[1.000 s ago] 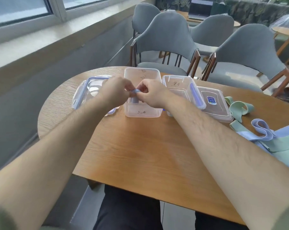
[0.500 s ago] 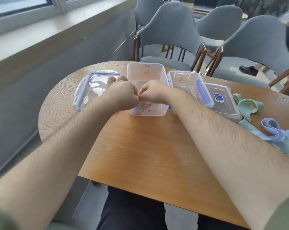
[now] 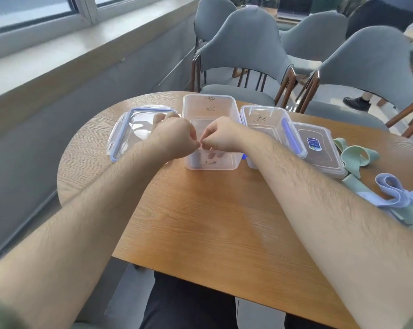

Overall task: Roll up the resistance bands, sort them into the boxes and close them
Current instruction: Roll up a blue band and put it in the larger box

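I see both hands meeting over the near rim of the open middle box (image 3: 210, 105). The left hand (image 3: 174, 138) and right hand (image 3: 220, 135) are curled, with their fingertips touching. The backs of the hands hide whatever lies between them, so I cannot tell whether they are clenched empty or grasping something. The left hand also covers part of the left lid (image 3: 139, 129). The right box (image 3: 267, 117) stands open just beside the middle box, with the labelled lid (image 3: 319, 148) on its far side. The loose green band (image 3: 353, 157) and blue band (image 3: 390, 192) lie unrolled at the right edge of the table (image 3: 212, 222). Grey chairs (image 3: 248, 43) stand behind.
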`<action>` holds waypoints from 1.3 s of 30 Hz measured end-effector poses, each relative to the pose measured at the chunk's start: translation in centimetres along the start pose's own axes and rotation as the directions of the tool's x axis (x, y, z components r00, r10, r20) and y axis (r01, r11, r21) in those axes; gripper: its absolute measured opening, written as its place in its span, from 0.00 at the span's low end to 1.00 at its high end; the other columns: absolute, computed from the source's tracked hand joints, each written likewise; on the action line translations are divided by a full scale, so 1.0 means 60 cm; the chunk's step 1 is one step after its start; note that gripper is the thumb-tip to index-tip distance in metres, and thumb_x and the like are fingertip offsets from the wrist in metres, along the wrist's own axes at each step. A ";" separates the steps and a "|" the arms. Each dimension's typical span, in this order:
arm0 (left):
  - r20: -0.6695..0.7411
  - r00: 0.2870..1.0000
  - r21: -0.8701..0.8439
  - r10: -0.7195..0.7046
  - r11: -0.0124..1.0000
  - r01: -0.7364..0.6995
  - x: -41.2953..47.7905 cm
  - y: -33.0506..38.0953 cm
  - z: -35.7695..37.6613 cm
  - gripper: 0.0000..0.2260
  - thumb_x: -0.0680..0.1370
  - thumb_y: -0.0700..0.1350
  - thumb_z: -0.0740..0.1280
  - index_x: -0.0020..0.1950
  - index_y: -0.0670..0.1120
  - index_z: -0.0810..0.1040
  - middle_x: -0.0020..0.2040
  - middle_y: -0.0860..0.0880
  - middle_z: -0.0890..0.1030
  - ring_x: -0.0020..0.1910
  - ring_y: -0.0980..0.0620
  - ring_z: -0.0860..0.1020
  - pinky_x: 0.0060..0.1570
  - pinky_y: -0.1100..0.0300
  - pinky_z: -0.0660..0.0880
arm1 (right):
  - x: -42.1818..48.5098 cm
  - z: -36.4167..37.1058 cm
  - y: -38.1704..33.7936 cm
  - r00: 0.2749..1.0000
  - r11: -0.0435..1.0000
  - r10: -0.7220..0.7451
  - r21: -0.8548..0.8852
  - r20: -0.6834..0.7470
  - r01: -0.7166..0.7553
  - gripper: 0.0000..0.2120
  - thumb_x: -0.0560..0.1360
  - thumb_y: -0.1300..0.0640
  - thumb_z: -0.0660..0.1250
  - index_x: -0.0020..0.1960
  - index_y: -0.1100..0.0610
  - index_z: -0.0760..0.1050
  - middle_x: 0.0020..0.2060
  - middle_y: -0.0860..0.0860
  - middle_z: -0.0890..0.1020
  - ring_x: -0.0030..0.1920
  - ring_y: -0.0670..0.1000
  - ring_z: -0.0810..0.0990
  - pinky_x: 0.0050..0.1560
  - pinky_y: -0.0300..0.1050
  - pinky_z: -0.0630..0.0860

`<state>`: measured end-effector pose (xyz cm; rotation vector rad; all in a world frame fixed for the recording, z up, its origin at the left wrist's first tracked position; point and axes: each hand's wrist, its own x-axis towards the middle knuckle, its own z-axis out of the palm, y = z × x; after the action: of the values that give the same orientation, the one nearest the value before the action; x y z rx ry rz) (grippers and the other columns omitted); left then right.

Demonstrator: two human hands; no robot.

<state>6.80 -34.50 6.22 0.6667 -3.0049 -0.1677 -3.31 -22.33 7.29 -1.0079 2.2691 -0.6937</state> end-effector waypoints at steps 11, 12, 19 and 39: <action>-0.457 0.880 -0.194 0.128 0.951 -0.240 0.003 0.108 -0.003 0.12 0.79 0.46 0.61 0.40 0.46 0.81 0.40 0.54 0.81 0.56 0.49 0.72 0.53 0.55 0.59 | -0.081 -0.035 0.075 0.800 0.939 -0.220 -0.344 -0.558 0.018 0.13 0.80 0.51 0.58 0.37 0.52 0.70 0.41 0.49 0.77 0.47 0.52 0.74 0.43 0.47 0.69; -0.498 0.854 -0.216 0.149 0.933 -0.289 -0.001 0.125 0.000 0.11 0.79 0.46 0.61 0.39 0.46 0.80 0.39 0.54 0.80 0.52 0.49 0.75 0.52 0.55 0.64 | -0.090 -0.039 0.087 0.789 0.937 -0.212 -0.348 -0.577 -0.003 0.14 0.81 0.51 0.58 0.37 0.53 0.69 0.41 0.49 0.76 0.47 0.52 0.73 0.43 0.47 0.68; -0.512 0.807 -0.347 0.294 0.789 -0.507 -0.025 0.301 0.045 0.09 0.79 0.44 0.63 0.42 0.44 0.79 0.41 0.51 0.78 0.42 0.50 0.74 0.40 0.58 0.69 | -0.212 -0.061 0.215 0.670 0.957 -0.090 -0.251 -0.737 -0.147 0.14 0.80 0.52 0.60 0.36 0.54 0.69 0.39 0.52 0.76 0.45 0.57 0.74 0.39 0.48 0.67; -0.058 0.821 -0.246 0.568 0.789 -0.563 -0.042 0.583 0.196 0.17 0.77 0.61 0.59 0.62 0.56 0.74 0.60 0.53 0.78 0.63 0.47 0.73 0.61 0.49 0.66 | -0.398 -0.106 0.444 0.509 0.898 0.343 0.117 -0.789 -0.424 0.10 0.79 0.50 0.64 0.51 0.53 0.82 0.54 0.58 0.76 0.57 0.61 0.77 0.56 0.49 0.74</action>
<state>-6.52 -0.86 -1.36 -0.2760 -2.9604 -0.5096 -7.21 13.29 1.19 -0.1235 3.1814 -0.9727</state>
